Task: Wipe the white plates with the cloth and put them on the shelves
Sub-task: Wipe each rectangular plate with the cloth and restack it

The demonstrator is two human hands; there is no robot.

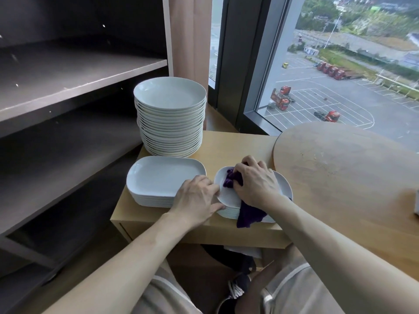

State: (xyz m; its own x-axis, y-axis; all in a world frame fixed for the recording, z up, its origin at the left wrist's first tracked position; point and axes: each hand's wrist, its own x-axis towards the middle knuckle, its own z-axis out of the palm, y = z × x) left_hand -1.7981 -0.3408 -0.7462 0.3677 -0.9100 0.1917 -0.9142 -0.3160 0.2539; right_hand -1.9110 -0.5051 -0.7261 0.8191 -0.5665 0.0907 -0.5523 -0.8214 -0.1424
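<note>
On a small wooden table (238,143) stands a tall stack of round white plates (170,118), and in front of it a low stack of rectangular white plates (156,177). To the right lies a short stack of oval white plates (226,196). My right hand (256,182) grips a purple cloth (248,215) bunched on the top oval plate; part of the cloth hangs over the front rim. My left hand (197,198) holds that plate's left rim, fingers curled over its edge. Dark shelves (74,73) stand at the left.
A round wooden tabletop (344,177) overlaps the small table on the right. Behind it is a large window (340,64) with a dark frame. My legs and a dark shoe (238,288) are below the table edge.
</note>
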